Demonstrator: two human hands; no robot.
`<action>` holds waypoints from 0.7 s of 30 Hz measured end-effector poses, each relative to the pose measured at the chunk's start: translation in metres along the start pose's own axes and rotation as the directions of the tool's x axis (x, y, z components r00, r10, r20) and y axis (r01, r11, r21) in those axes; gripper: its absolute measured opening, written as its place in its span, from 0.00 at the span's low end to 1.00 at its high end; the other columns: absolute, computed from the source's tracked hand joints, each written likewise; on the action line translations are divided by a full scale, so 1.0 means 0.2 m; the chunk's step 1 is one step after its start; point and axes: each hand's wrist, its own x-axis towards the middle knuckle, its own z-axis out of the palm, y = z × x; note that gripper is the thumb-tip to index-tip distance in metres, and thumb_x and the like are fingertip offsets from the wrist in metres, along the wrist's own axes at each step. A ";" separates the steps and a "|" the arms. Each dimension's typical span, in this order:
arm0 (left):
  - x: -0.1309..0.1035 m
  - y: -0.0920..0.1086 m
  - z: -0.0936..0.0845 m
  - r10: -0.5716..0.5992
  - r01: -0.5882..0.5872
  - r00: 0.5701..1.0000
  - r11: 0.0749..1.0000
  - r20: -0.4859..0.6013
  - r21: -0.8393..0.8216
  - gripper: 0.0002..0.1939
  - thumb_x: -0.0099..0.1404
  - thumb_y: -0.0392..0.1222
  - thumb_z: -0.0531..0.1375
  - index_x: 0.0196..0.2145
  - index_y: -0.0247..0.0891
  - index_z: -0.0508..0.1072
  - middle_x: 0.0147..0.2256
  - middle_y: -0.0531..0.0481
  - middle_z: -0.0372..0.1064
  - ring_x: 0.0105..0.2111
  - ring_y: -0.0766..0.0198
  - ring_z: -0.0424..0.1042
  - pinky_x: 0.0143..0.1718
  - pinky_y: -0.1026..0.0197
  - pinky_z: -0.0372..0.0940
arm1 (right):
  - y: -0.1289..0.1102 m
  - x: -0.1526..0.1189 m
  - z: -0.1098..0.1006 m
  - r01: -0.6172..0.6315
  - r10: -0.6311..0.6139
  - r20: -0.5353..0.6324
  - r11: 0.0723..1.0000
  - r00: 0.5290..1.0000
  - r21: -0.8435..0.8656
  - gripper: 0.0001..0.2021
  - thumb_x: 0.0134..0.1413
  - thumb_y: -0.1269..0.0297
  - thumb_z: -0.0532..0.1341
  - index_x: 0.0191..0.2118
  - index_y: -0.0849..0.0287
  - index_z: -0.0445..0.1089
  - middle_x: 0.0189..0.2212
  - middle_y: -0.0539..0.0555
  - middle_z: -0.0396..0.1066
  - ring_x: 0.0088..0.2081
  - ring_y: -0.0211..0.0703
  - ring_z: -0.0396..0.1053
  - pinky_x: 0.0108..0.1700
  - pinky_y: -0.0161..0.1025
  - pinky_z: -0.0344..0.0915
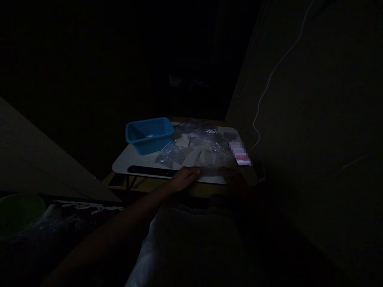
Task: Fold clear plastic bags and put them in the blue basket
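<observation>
A low white table (121,161) stands in dim light. At its front edge my left hand (184,176) has its fingers together, with the thumb and fingertips on the left end of a pale, thin, see-through piece (209,171). My right hand (235,177), very dark, is at the right end of that piece; its finger shape is hard to make out. Behind the hands lie crumpled clear plastic bags (206,139) and a small whitish item (182,140).
On the table's left is a blue basin (152,143); at its right edge lies a lit phone (240,154). A dark slot (151,171) runs along the front. A white cable (271,75) hangs on the right. A green basket (20,213) is at lower left.
</observation>
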 end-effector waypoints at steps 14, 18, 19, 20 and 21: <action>0.04 -0.10 0.03 0.144 -0.207 0.967 0.925 0.210 0.319 0.29 0.56 0.43 0.58 0.54 0.34 0.59 0.54 0.38 0.58 0.55 0.53 0.56 0.56 0.48 0.48 | -0.01 0.00 -0.05 -0.109 0.101 0.050 0.974 0.994 0.198 0.16 0.47 0.61 0.54 0.40 0.57 0.73 0.40 0.55 0.73 0.43 0.49 0.70 0.44 0.46 0.67; 0.07 -0.10 0.03 0.058 -0.151 0.975 0.884 0.217 0.442 0.33 0.56 0.49 0.57 0.57 0.35 0.55 0.58 0.36 0.51 0.58 0.50 0.49 0.56 0.44 0.45 | -0.02 0.00 -0.04 -0.131 0.130 0.022 0.969 0.991 0.208 0.15 0.48 0.61 0.54 0.39 0.57 0.73 0.38 0.55 0.74 0.41 0.49 0.71 0.43 0.48 0.67; 0.08 -0.10 0.03 0.044 -0.143 0.975 0.875 0.218 0.463 0.34 0.56 0.50 0.58 0.57 0.36 0.55 0.58 0.36 0.49 0.59 0.49 0.48 0.55 0.43 0.44 | -0.03 0.00 -0.04 -0.131 0.130 0.018 0.969 0.991 0.211 0.15 0.49 0.61 0.54 0.39 0.57 0.73 0.38 0.54 0.74 0.41 0.49 0.71 0.44 0.48 0.67; 0.09 -0.10 0.03 0.033 -0.138 0.975 0.867 0.220 0.480 0.35 0.55 0.52 0.58 0.57 0.36 0.54 0.59 0.35 0.49 0.59 0.48 0.47 0.55 0.42 0.43 | -0.03 0.00 -0.03 -0.127 0.127 0.017 0.968 0.992 0.214 0.14 0.49 0.60 0.54 0.39 0.56 0.73 0.39 0.54 0.74 0.41 0.48 0.71 0.44 0.47 0.67; 0.10 -0.10 0.03 0.023 -0.132 0.975 0.860 0.221 0.493 0.37 0.55 0.54 0.58 0.58 0.36 0.53 0.59 0.35 0.48 0.59 0.47 0.46 0.55 0.41 0.42 | -0.03 0.00 -0.03 -0.126 0.125 0.016 0.968 0.992 0.216 0.14 0.49 0.60 0.54 0.39 0.56 0.73 0.39 0.54 0.74 0.42 0.48 0.70 0.44 0.47 0.67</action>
